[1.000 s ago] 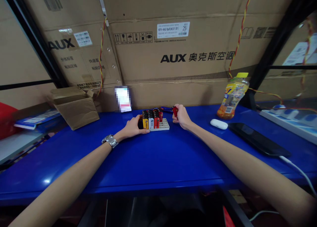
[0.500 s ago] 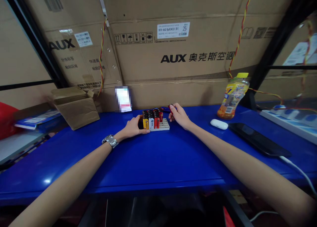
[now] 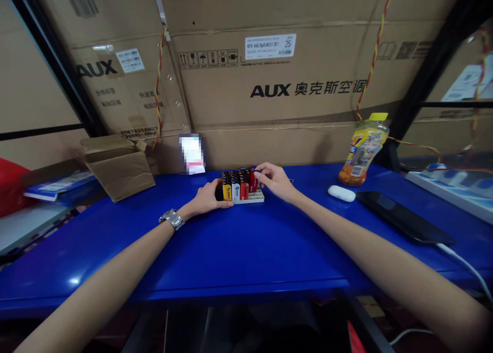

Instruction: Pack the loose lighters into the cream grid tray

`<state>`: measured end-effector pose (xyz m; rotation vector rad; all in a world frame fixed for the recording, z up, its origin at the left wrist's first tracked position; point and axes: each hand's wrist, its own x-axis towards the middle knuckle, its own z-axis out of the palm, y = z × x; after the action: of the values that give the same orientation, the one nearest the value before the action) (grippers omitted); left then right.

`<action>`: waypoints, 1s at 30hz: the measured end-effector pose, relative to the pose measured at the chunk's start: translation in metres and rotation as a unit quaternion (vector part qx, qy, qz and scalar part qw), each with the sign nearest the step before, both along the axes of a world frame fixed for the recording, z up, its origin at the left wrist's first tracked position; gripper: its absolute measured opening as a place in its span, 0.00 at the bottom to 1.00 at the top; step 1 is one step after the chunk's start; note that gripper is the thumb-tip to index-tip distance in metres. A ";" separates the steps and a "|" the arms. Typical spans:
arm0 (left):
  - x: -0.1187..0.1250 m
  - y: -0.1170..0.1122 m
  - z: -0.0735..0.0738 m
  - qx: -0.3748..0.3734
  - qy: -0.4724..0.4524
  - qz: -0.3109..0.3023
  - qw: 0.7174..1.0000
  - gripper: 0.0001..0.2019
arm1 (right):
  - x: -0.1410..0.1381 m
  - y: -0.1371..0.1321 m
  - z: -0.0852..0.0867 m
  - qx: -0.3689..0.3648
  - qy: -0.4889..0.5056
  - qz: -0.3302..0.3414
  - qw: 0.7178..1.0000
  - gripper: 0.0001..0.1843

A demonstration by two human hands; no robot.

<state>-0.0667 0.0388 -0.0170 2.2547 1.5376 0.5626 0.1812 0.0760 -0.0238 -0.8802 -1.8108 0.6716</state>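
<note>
Lighters with black tops stand upright in rows in a pale tray [image 3: 254,200] with small compartments. The front ones are a yellow lighter [image 3: 227,192], a white lighter [image 3: 236,192] and an orange-red lighter [image 3: 244,191]. My left hand [image 3: 208,196] is closed round the tray's left end, thumb along its front side. My right hand [image 3: 275,181] pinches a dark red lighter [image 3: 253,181] above the tray's right part, where compartments are bare. I cannot make out whether the lighter's lower end is inside a compartment. More lighters lie partly hidden behind the tray.
A lit phone [image 3: 192,153] leans on the large cardboard carton [image 3: 308,132] behind. An open brown box [image 3: 119,173] stands left. On the right are a drink bottle [image 3: 362,150], a white earphone case [image 3: 341,193] and a black phone [image 3: 402,217] with a cable, all on the blue table [image 3: 246,255].
My right hand has moved left from behind the tray's right end, bringing the dark red lighter over the compartments. My left hand stays on the tray.
</note>
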 end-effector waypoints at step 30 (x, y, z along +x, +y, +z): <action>-0.003 0.002 0.001 -0.023 -0.019 -0.016 0.999 0.47 | 0.003 -0.001 0.004 -0.021 0.014 0.007 1.000 0.12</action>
<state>-0.0701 0.0412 -0.0162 2.2170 1.4795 0.5509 0.1841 0.0747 -0.0195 -0.8827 -1.7858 0.7309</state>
